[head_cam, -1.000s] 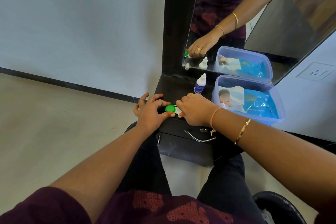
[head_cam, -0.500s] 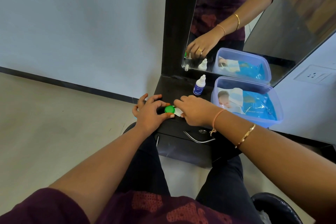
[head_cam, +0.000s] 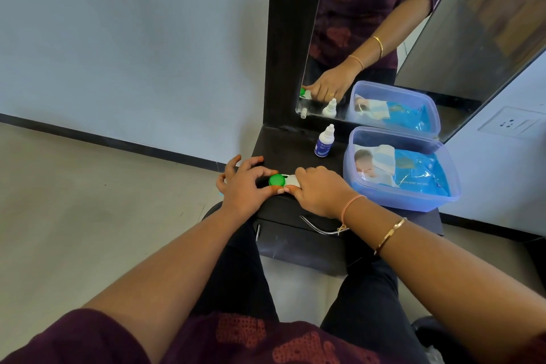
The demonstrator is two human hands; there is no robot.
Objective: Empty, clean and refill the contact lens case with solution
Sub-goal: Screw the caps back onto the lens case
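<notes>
Contact lens case (head_cam: 282, 180) lies flat near the front left edge of the dark vanity shelf (head_cam: 283, 147). Green cap (head_cam: 276, 180) to the left; white end mostly hidden under fingers.

Left hand (head_cam: 243, 188): thumb and forefinger pinch the green cap, other fingers spread and lifted. Right hand (head_cam: 321, 193): palm down, fingers curled onto the white end.

Behind and apart, a small white solution bottle (head_cam: 324, 142), upright. Right of it, an open blue plastic tub (head_cam: 413, 201) holding a blue wipes pack (head_cam: 421, 175). Mirror (head_cam: 458, 53) at the back.
</notes>
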